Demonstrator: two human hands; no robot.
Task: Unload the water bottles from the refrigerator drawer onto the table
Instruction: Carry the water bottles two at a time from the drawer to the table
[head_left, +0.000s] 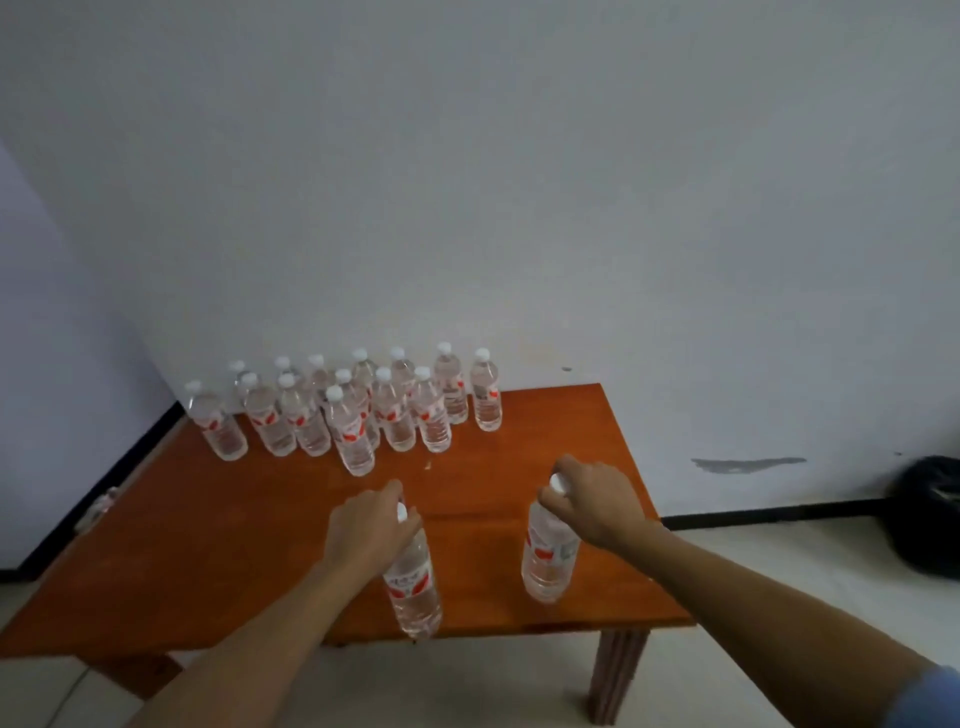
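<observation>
My left hand (366, 525) grips the capped neck of a clear water bottle (413, 587) with a red-and-white label, held over the near part of the brown wooden table (218, 545). My right hand (592, 501) grips the white cap end of a second water bottle (548, 558), also above the table's near right side. Whether either bottle touches the tabletop I cannot tell. Several more identical bottles (353, 410) stand upright in rows at the table's far edge. The refrigerator drawer is out of view.
The table stands against a white wall (467, 182) in a corner. A black bag (930, 514) lies on the pale floor at the right. A small clear object (101, 506) sits by the table's left edge.
</observation>
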